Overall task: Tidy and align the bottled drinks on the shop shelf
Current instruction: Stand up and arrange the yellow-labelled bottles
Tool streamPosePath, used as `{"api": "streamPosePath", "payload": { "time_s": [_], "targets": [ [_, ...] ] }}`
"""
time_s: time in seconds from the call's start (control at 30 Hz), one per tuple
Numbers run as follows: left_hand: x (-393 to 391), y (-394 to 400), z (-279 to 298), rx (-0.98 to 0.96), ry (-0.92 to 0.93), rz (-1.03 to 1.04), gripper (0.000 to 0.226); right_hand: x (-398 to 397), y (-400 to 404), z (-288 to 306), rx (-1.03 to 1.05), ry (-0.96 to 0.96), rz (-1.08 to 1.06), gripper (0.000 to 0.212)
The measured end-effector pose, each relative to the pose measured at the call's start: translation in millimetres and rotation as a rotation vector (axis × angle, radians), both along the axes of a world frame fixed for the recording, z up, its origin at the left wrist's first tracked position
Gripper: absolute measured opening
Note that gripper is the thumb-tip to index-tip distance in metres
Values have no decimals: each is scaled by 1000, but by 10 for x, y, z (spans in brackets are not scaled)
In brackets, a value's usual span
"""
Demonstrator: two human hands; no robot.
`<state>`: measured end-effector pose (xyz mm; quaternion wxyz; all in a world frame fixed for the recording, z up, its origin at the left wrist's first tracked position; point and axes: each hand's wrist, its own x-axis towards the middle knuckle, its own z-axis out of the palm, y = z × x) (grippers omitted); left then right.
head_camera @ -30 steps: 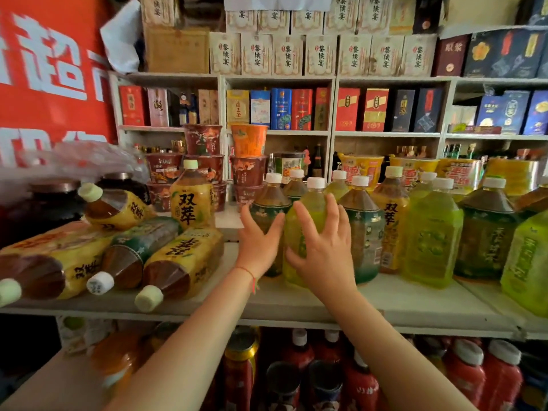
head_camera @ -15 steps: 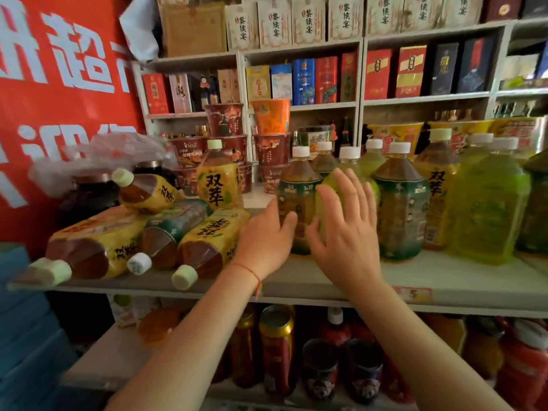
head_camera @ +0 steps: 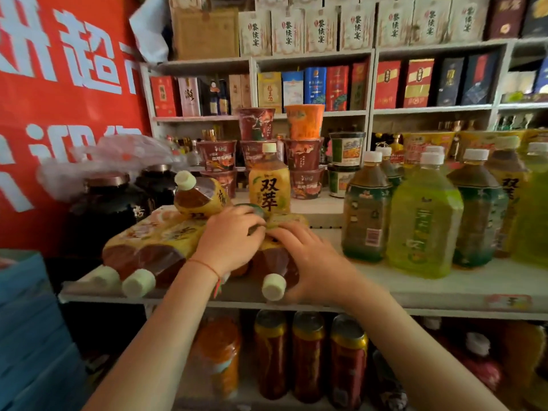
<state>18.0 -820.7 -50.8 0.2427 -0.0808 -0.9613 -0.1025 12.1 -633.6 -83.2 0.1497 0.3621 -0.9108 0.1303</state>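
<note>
Soft, even daylight fills the shop. Motion blur smears everything. Shelf lines bow at the wide-angle edges.

Red banner [head_camera: 59, 84] with white characters on left wall. Two dark jars [head_camera: 109, 209] beneath it, plastic bag [head_camera: 118, 158] on top. Stacked instant noodle cups [head_camera: 258, 143] behind. Boxed liquor [head_camera: 326, 87] on back shelves. Cans [head_camera: 308, 354] on lower shelf. Blue crates [head_camera: 29, 336] lower left.

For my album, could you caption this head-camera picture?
Both hands reach onto toppled tea bottles beside upright ones.
</note>
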Motion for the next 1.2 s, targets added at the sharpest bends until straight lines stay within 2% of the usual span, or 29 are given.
{"api": "streamPosePath", "payload": {
  "time_s": [0.3,0.47,0.6,0.63,0.7,0.77,0.87,0.93,1.03,1.1,1.17,1.2],
  "targets": [
    [-123,-151,-113,43,-1,-85,43,89,-119,-23,-60,164,-37,110],
    [-64,-162,-92,259,45,-180,41,134,-110,260,-255,140,-132,86],
    [95,-76,-45,274,-62,-230,44,166,-161,491,-322,288,-284,73],
    [135,-41,-45,327,-108,-292,51,167,-169,542,-336,313,-326,73],
    [198,67,-40,498,-161,-435,79,161,-155,667,-369,291,-410,76],
    [239,261,-38,640,-141,-500,99,124,-116,764,-430,231,-481,76],
    [186,549,-66,744,-56,-434,122,87,-118,819,-515,189,-549,67],
    [90,687,-79,742,-26,-375,132,70,-117,798,-589,176,-524,53],
    [-99,777,-76,652,32,-286,120,28,-86,694,-579,278,-485,42],
    [-258,812,-57,633,13,-242,104,-46,-6,586,-478,333,-508,53],
    [-413,806,-45,655,-108,-279,101,-124,81,459,-367,343,-535,73],
    [-484,794,-41,681,-151,-299,99,-158,119,401,-323,364,-534,75]
  ]
}}
